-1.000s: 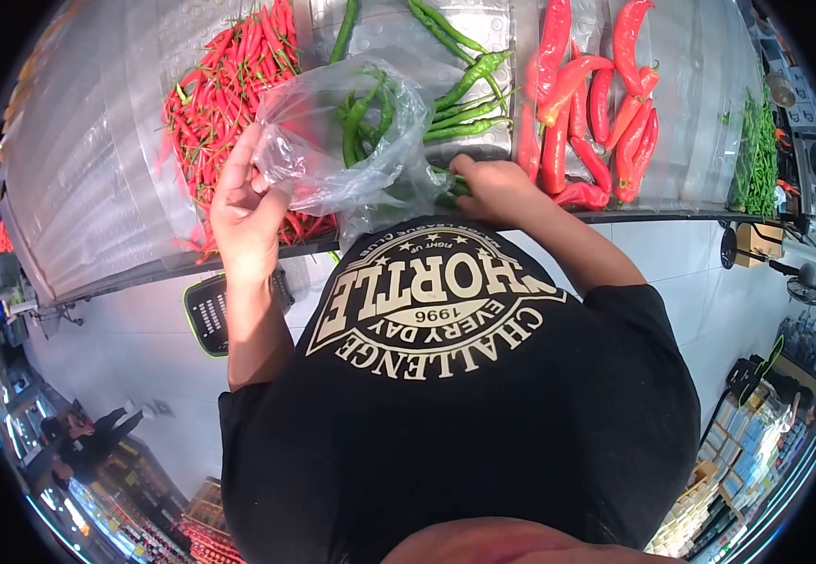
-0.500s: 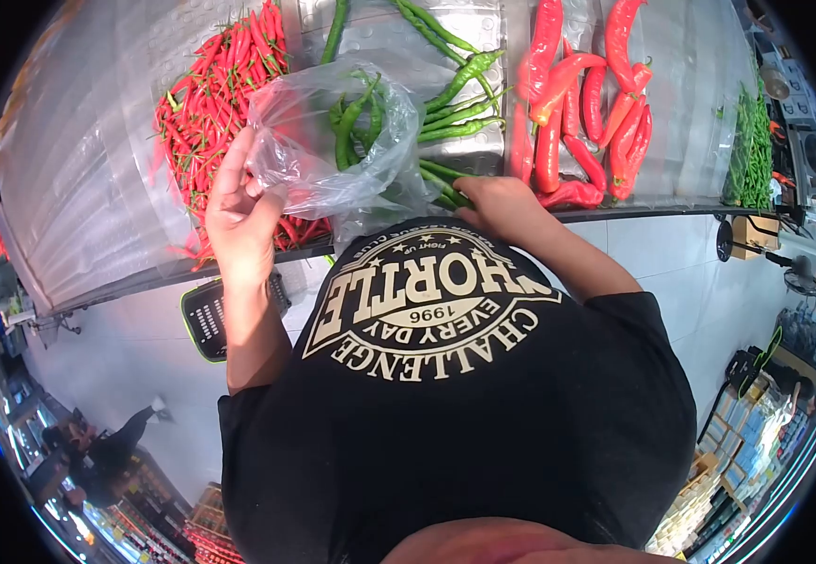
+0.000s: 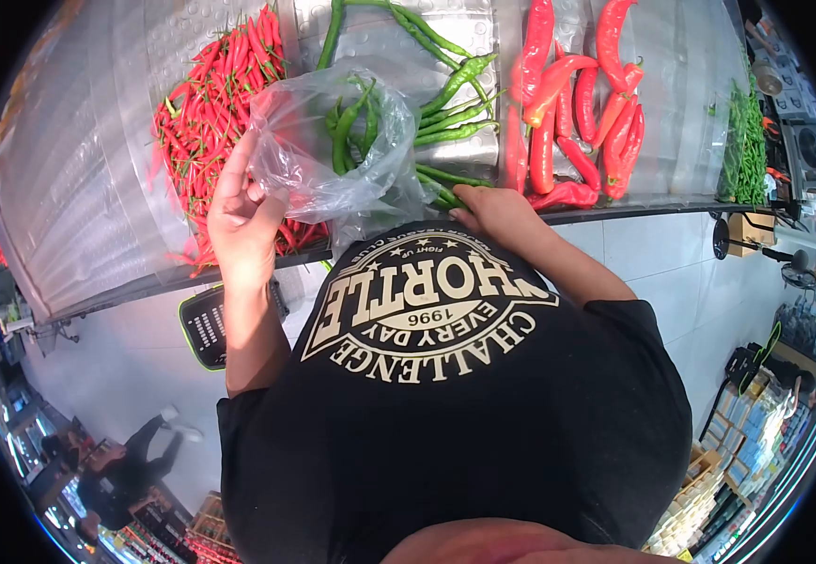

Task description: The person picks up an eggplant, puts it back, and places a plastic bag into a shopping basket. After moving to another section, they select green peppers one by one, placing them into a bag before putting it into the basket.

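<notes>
My left hand (image 3: pixel 241 211) pinches the rim of a clear plastic bag (image 3: pixel 286 179) and holds its mouth spread toward me. Several green chili peppers (image 3: pixel 344 141) lie inside the bag. On the right of the bag, my right hand (image 3: pixel 497 214) has its fingers curled at the ends of green chili peppers (image 3: pixel 441 188) near the front edge of the stand; its fingertips are partly hidden. Loose long green peppers (image 3: pixel 459 117) rest on the metal surface just beyond that hand.
Small red chilies (image 3: pixel 210 141) are heaped at left, partly behind my left hand. Large red peppers (image 3: pixel 544 160) lie at right, and thin green chilies (image 3: pixel 744 150) further right. A black shopping basket (image 3: pixel 206 329) is below the stand. Another person (image 3: pixel 121 479) is at lower left.
My right hand has shifted slightly at the green peppers, its fingers curling further round. The left hand and bag stay nearly still. The person at lower left has moved further into view.
</notes>
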A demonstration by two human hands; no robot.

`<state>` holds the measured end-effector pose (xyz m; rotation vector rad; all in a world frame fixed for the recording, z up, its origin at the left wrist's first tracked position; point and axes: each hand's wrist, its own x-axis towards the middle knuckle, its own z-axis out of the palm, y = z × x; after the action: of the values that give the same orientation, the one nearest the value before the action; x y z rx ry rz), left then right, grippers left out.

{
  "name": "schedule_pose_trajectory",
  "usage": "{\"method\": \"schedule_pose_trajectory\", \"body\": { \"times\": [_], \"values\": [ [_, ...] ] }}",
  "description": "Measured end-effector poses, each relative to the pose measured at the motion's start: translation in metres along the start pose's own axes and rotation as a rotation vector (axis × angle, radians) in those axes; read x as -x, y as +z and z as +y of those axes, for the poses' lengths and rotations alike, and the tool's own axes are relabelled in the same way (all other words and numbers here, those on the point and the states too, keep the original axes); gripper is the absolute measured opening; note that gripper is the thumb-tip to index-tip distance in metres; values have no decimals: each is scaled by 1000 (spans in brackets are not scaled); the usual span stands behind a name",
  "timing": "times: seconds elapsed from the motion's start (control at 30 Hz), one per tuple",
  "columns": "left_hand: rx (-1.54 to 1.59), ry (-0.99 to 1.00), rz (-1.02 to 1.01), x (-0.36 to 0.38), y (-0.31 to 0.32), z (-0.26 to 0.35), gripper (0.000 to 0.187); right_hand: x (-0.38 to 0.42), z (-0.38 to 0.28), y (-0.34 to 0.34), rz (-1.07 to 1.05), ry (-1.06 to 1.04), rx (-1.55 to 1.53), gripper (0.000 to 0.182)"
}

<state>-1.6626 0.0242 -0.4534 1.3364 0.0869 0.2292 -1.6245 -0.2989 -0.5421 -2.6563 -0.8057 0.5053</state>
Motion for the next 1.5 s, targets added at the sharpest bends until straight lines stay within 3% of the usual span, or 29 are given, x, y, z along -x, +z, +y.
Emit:
{"method": "schedule_pose_trajectory", "body": {
  "times": [0.1, 0.17, 0.2, 0.27, 0.37, 0.4, 0.57, 0.67, 0.77, 1.2, 1.3, 1.37, 1.43, 1.5],
  "values": [
    [15, 10, 1, 0, -4, -3, 68, -2, -1, -3, 39, 9, -35, 38],
    [4, 14, -12, 1, -7, -4, 68, -2, -3, -4, 341, -159, -164, 36],
    [6, 15, -15, 2, -6, -3, 68, 0, -7, -13, 341, -159, -163, 36],
    [11, 22, -17, 2, -6, -2, 69, 2, -16, -42, 93, 261, -564, 33],
    [-43, 25, -35, 3, -9, -1, 68, 6, 12, -52, 72, 130, -1001, 21],
    [-13, 17, -30, 3, -6, 1, 68, 10, 18, -62, 17, 268, -1069, 18],
    [34, 25, -13, 4, -4, -3, 68, 32, 42, -104, 90, 276, -1126, 13],
    [-27, -4, -33, 5, 0, 2, 69, 42, 43, -115, 330, 217, -1156, 16],
    [-1, 16, -12, 4, 5, 4, 68, 48, 42, -116, 418, 185, -1194, 15],
    [7, -30, 54, 7, 14, 9, 69, 41, 41, -109, 462, 106, -1183, 14],
    [-4, -11, -20, 7, 2, 1, 69, 40, 43, -108, 427, 63, -1251, 18],
    [-8, -15, -13, 7, 2, 3, 70, 40, 43, -112, 395, 10, -1483, 26],
    [30, -50, -32, 7, 4, 5, 72, 31, 45, -119, 331, -155, -1564, 34],
    [17, -29, -46, 7, 1, 4, 73, 23, 39, -128, 276, -200, -1493, 39]
  ]
}}
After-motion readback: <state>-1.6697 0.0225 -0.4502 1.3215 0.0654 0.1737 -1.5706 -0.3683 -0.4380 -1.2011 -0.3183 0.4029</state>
